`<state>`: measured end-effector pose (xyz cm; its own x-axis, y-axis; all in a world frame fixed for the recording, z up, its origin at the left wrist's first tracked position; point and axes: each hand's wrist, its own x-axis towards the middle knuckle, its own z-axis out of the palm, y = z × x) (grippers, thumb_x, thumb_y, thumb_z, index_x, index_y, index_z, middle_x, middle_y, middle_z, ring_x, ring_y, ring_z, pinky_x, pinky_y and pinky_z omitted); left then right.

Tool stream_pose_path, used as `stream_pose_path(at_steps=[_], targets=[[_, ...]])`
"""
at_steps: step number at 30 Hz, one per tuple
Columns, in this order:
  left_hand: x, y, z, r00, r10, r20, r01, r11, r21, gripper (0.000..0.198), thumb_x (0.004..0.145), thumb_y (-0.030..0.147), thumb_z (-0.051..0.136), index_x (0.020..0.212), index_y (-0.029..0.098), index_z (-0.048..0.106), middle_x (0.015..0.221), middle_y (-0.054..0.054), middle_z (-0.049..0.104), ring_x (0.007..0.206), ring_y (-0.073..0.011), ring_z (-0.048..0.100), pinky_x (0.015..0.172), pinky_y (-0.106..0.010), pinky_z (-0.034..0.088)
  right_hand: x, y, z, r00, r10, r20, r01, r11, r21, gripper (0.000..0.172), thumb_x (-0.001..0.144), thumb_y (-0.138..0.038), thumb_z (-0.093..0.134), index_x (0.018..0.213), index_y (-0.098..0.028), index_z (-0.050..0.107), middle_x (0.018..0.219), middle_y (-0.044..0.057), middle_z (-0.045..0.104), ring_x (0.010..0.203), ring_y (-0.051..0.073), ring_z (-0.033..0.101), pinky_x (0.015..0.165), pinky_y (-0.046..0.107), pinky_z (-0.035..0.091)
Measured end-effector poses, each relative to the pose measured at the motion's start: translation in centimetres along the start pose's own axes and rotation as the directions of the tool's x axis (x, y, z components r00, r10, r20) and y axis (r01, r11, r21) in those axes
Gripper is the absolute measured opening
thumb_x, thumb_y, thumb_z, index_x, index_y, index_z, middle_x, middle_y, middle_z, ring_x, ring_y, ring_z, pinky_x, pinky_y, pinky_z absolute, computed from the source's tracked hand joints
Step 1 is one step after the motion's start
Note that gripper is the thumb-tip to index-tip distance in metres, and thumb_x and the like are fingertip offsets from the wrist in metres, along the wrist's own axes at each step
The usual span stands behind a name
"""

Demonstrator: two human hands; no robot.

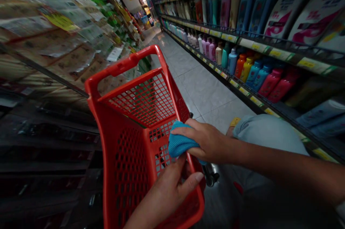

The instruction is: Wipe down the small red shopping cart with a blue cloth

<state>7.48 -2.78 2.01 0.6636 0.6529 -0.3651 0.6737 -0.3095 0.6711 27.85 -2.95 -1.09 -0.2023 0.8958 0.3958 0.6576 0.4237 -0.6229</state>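
A red plastic shopping cart (122, 143) with latticed walls stands in front of me, its handle at the far end. My right hand (208, 141) is closed around a blue textured cloth (182, 139). It presses the cloth over the cart's right rim, and part of the cloth hangs on the outer side. Just nearer to me, my left hand (171, 187) grips the same rim, with the thumb across its top. Its other fingers are partly hidden at the inner side. The two hands are close together, and the left fingertips are near the cloth's lower edge.
Shelves of coloured bottles (253, 73) line the right side, with large white bottles (288, 10) above. Packaged goods (61, 42) are stacked on the left. Grey tiled floor (188, 82) runs down the aisle. My bent knee (266, 134) is right of the cart.
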Motion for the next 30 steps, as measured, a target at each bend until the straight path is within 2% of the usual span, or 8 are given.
stream_pose_path(at_steps=[4, 7, 10, 14, 17, 20, 27, 30], targets=[[-0.1, 0.2, -0.4, 1.000, -0.008, 0.017, 0.008, 1.000, 0.016, 0.051, 0.091, 0.060, 0.053, 0.122, 0.022, 0.065, 0.092, -0.005, 0.073, 0.091, -0.0226, 0.068, 0.088, -0.034, 0.056, 4.3, 2.9, -0.8, 0.991, 0.062, -0.120, -0.063, 0.998, -0.006, 0.049, 0.092, -0.024, 0.059, 0.140, -0.032, 0.055, 0.114, 0.004, 0.063, 0.097, 0.021, 0.063, 0.087, 0.037, 0.054], [-0.2, -0.4, -0.7, 0.999, -0.033, 0.027, 0.032, 0.999, 0.030, 0.057, 0.090, 0.062, 0.054, 0.129, 0.022, 0.062, 0.110, -0.008, 0.074, 0.100, -0.0244, 0.068, 0.093, -0.037, 0.056, 6.7, 4.3, -0.5, 0.961, 0.119, -0.248, -0.090, 0.988, 0.122, 0.052, 0.091, -0.016, 0.056, 0.140, -0.031, 0.054, 0.123, 0.003, 0.064, 0.111, 0.022, 0.062, 0.102, 0.040, 0.050], [0.2, -0.9, -1.2, 0.998, -0.058, -0.004, 0.058, 0.998, 0.034, 0.067, 0.090, 0.065, 0.052, 0.141, 0.022, 0.054, 0.129, -0.011, 0.069, 0.111, -0.0271, 0.067, 0.103, -0.042, 0.052, 4.6, 2.6, 1.4, 0.918, 0.172, -0.358, -0.066, 0.955, 0.289, 0.054, 0.089, -0.012, 0.054, 0.140, -0.029, 0.052, 0.128, 0.003, 0.064, 0.116, 0.020, 0.062, 0.106, 0.040, 0.050], [3.0, 0.6, -2.4, 0.978, -0.004, -0.208, 0.005, 1.000, 0.005, 0.069, 0.095, 0.067, 0.035, 0.142, 0.019, 0.051, 0.142, -0.012, 0.060, 0.136, -0.0276, 0.053, 0.119, -0.044, 0.038, -1.1, 0.4, 6.1, 0.832, 0.263, -0.489, -0.014, 0.890, 0.455, 0.051, 0.090, -0.012, 0.053, 0.139, -0.027, 0.051, 0.131, 0.007, 0.065, 0.120, 0.020, 0.063, 0.108, 0.040, 0.050], [5.6, 2.3, -3.0, 0.952, 0.055, -0.300, -0.045, 0.998, 0.039, 0.062, 0.098, 0.065, 0.028, 0.130, 0.018, 0.055, 0.139, -0.011, 0.061, 0.138, -0.0254, 0.049, 0.120, -0.043, 0.035, -3.2, 1.8, 9.9, 0.766, 0.503, -0.400, -0.212, 0.785, 0.582, 0.042, 0.089, -0.013, 0.053, 0.130, -0.024, 0.056, 0.121, 0.009, 0.070, 0.113, 0.021, 0.068, 0.101, 0.040, 0.055], [7.3, 2.9, -2.7, 0.928, -0.014, -0.372, 0.045, 0.996, 0.076, 0.051, 0.100, 0.062, 0.025, 0.109, 0.022, 0.055, 0.115, -0.008, 0.067, 0.115, -0.0225, 0.061, 0.106, -0.040, 0.047, -2.8, 3.2, 11.8, 0.647, 0.735, -0.202, -0.467, 0.591, 0.657, 0.033, 0.086, -0.011, 0.051, 0.116, -0.022, 0.060, 0.098, 0.005, 0.074, 0.090, 0.021, 0.073, 0.084, 0.039, 0.062], [7.6, 2.9, -1.5, 0.855, -0.112, -0.506, 0.122, 0.992, -0.014, 0.040, 0.100, 0.060, 0.028, 0.095, 0.026, 0.048, 0.086, 0.001, 0.054, 0.083, -0.0184, 0.055, 0.082, -0.032, 0.050, -2.1, -0.1, 9.7, 0.743, 0.520, -0.422, -0.132, 0.731, 0.670, 0.058, 0.084, -0.011, 0.053, 0.140, -0.025, 0.049, 0.140, 0.009, 0.061, 0.131, 0.021, 0.058, 0.114, 0.041, 0.048], [7.6, 3.2, -1.5, 0.851, -0.120, -0.511, 0.137, 0.991, -0.004, 0.041, 0.100, 0.059, 0.028, 0.101, 0.025, 0.051, 0.094, -0.001, 0.058, 0.091, -0.0203, 0.056, 0.089, -0.034, 0.050, -4.7, -0.5, 11.5, 0.634, 0.733, -0.247, -0.340, 0.551, 0.762, 0.049, 0.085, -0.012, 0.049, 0.132, -0.024, 0.053, 0.122, 0.009, 0.070, 0.114, 0.022, 0.067, 0.104, 0.045, 0.055]])
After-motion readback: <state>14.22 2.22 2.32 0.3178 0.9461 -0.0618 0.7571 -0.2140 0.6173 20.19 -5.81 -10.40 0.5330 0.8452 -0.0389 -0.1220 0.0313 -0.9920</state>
